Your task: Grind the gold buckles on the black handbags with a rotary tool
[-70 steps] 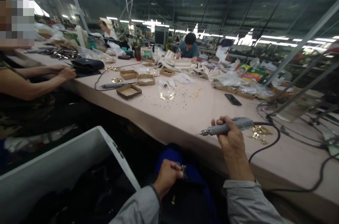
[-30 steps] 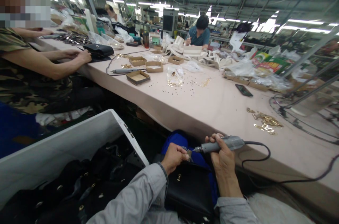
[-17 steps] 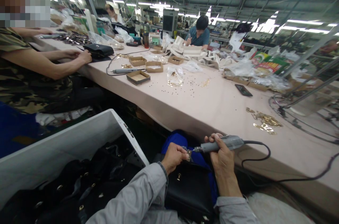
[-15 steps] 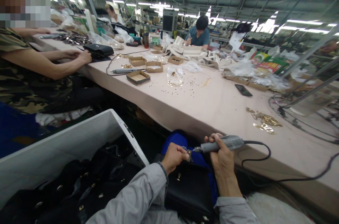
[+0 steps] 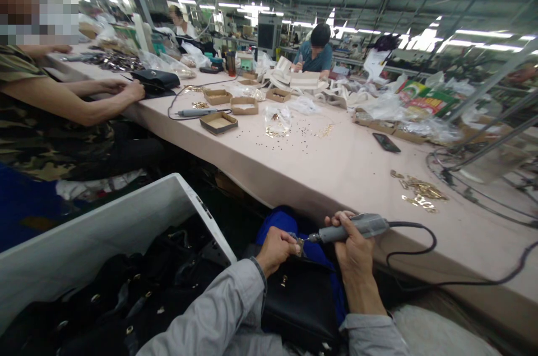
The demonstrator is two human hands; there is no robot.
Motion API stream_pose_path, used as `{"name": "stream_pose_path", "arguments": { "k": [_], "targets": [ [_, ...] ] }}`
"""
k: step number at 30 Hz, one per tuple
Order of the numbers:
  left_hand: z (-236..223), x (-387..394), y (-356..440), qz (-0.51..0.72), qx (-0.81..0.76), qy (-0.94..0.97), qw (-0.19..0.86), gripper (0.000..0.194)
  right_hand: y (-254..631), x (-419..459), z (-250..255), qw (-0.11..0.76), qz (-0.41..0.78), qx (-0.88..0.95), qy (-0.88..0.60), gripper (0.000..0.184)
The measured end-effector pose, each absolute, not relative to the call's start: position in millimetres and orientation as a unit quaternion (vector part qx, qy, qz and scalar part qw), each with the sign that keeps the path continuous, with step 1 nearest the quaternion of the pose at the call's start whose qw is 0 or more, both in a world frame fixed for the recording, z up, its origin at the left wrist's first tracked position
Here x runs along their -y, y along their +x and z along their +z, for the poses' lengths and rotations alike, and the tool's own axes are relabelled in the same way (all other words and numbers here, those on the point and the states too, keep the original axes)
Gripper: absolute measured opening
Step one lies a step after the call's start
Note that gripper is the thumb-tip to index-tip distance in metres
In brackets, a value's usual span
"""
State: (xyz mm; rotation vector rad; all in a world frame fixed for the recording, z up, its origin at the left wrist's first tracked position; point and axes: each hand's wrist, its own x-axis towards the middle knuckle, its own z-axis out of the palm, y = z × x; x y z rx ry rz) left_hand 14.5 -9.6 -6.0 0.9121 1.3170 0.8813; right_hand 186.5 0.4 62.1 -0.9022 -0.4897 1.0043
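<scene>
My right hand (image 5: 352, 246) is wrapped round a grey electric screwdriver (image 5: 353, 229), its tip pointing left. Between the thumb and fingers of my left hand (image 5: 276, 249) is a small metal plate (image 5: 300, 246), and the screwdriver's tip meets it or sits right beside it; I cannot tell which. A black leather bag (image 5: 300, 303) with a small gold stud (image 5: 284, 281) lies on my lap below both hands. The screwdriver's black cord (image 5: 414, 225) runs off to the right.
To my left stands a white bin (image 5: 176, 190) full of black bags (image 5: 138, 289). The long table (image 5: 336, 171) carries gold metal parts (image 5: 424, 188), a phone (image 5: 386, 142), small cardboard boxes (image 5: 219, 123) and another screwdriver (image 5: 197, 112). At the left a co-worker's hands (image 5: 134, 89) handle a black bag (image 5: 155, 80).
Almost nothing differs. My right hand and the screwdriver's rear end have shifted very slightly, and the cord's loop has swung a little to the right.
</scene>
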Motion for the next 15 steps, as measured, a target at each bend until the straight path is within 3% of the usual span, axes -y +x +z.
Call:
{"name": "stream_pose_path", "arguments": {
  "k": [15],
  "targets": [
    [-7.7, 11.1, 14.9, 0.375, -0.567, 0.414, 0.605, 0.006, 165.6, 9.0, 80.7, 0.730, 0.406, 0.323, -0.444, 0.031]
  ]
}}
